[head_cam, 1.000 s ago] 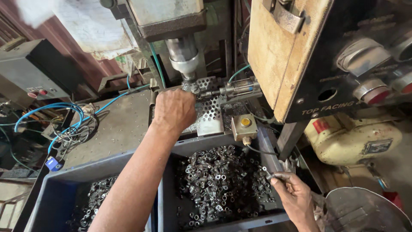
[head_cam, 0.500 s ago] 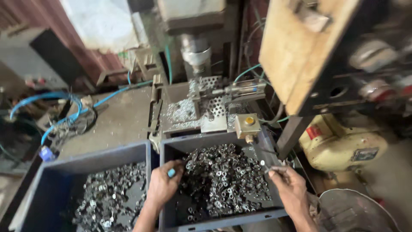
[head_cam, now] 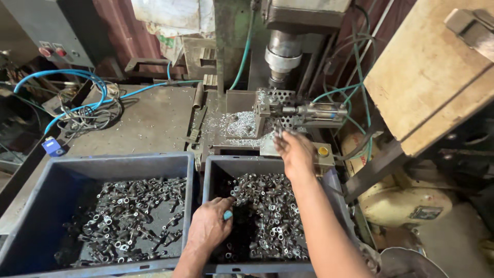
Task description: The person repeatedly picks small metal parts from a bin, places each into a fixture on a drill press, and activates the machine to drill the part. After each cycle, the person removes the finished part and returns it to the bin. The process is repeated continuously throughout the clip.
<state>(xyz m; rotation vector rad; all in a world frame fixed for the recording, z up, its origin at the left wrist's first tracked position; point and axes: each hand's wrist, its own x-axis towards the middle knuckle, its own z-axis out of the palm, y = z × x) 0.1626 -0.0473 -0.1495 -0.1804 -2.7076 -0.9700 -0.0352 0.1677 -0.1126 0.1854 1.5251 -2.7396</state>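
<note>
Two dark blue plastic bins stand side by side at the front edge of the desk point(head_cam: 149, 121). The left bin point(head_cam: 31, 206) holds a loose, fairly thin layer of small metal parts point(head_cam: 131, 216), with bare floor showing at its left side. The right bin point(head_cam: 216, 167) holds a denser heap of similar small metal pieces point(head_cam: 270, 211), piled mostly toward its right half.

The left hand point(head_cam: 208, 226) reaches into the right bin, palm down, fingers curled into the heap; a blue-green ring shows on one finger. Whether the fingers actually grip any pieces cannot be told, since the fingertips are buried among the parts.

The right hand point(head_cam: 294, 152) is raised above the far rim of the right bin, just in front of the machine's perforated fixture point(head_cam: 280, 103). Its fingers are pinched closed on a small metal part point(head_cam: 279, 131) held at the fingertips, close to the fixture.

Metal swarf point(head_cam: 239, 126) lies scattered on the plate beside the fixture. A yellow button box point(head_cam: 322, 153) sits just right of the right hand, partly covered by the wrist.

The press spindle point(head_cam: 282, 56) is cut off at the top edge. The near wall of both bins is cropped by the lower frame edge. A wooden board point(head_cam: 427, 82) blocks the upper right area. Blue hoses and tangled wires point(head_cam: 85, 110) lie at the far left of the desk.
</note>
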